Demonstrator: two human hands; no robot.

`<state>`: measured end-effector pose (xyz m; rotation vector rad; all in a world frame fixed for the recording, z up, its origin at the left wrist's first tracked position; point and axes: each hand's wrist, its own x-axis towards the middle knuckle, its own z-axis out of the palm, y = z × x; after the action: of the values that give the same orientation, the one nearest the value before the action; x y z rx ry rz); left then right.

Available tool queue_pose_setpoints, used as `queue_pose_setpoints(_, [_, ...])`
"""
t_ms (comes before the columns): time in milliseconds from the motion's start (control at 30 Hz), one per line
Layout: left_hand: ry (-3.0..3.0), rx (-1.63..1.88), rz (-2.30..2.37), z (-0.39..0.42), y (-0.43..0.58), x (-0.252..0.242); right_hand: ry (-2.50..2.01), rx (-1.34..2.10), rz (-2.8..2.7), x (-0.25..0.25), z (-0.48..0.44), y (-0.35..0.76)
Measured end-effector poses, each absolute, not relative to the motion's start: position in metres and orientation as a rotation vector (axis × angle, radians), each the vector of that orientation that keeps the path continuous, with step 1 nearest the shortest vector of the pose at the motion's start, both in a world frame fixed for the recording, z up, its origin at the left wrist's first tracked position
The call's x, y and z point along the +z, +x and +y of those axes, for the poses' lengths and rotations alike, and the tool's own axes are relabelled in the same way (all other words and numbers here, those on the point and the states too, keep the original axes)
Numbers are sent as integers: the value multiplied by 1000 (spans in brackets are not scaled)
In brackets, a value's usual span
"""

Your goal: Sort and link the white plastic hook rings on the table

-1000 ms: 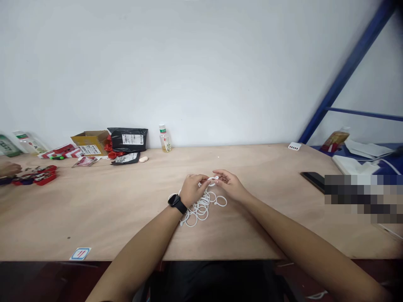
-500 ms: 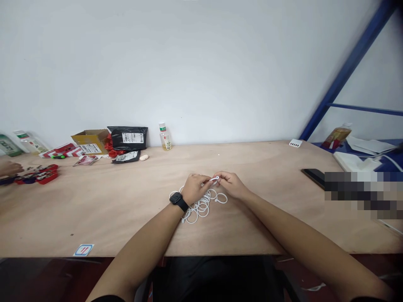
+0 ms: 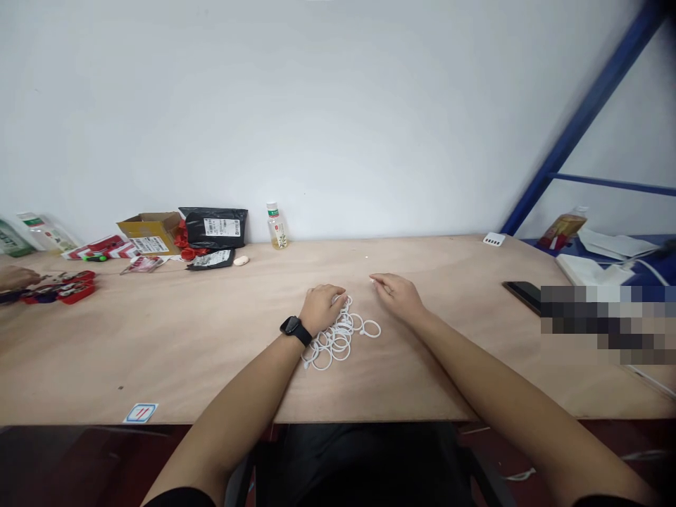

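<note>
A: Entry: white plastic rings (image 3: 338, 339)?
B: We list one heap, middle of the worktop (image 3: 201, 338), our left hand (image 3: 323, 307) curled over its far edge, touching.
A: Right hand (image 3: 400, 296)?
B: Just right of the heap, loosely curled; grip we cannot tell, either hand.

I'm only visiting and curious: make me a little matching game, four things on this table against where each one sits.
Things:
1. white rings
2. small bottle
3. black phone
4. cardboard box

Places:
A. far right
B. touching the left hand
C. back, near the middle
D. back, on the left

Pairs: 1-B, 2-C, 3-A, 4-D
</note>
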<state>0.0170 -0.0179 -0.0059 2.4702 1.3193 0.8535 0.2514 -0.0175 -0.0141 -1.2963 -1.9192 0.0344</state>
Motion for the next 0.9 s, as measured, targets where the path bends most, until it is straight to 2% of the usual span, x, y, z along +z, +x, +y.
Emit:
queue_pose_setpoints(100, [2472,764,1353,-17,15,-6,-1396,-112,-2093,-12,-11,266])
queue_pose_setpoints(267, [2509,639,1341,-19,17,-5,-1531,-147,-2193,-13,-8,269])
queue_pose_setpoints(500, [2498,625,1370,-20,18,-5,-1214,476,-2249,-13,-23,251])
queue_pose_setpoints(667, [2491,644,1373,-19,19,-7,-1124,781,-2298,-5,-37,242])
queue_pose_setpoints(900, [2495,650,1394,-19,18,-5,-1123,760,-2398,-5,-36,241])
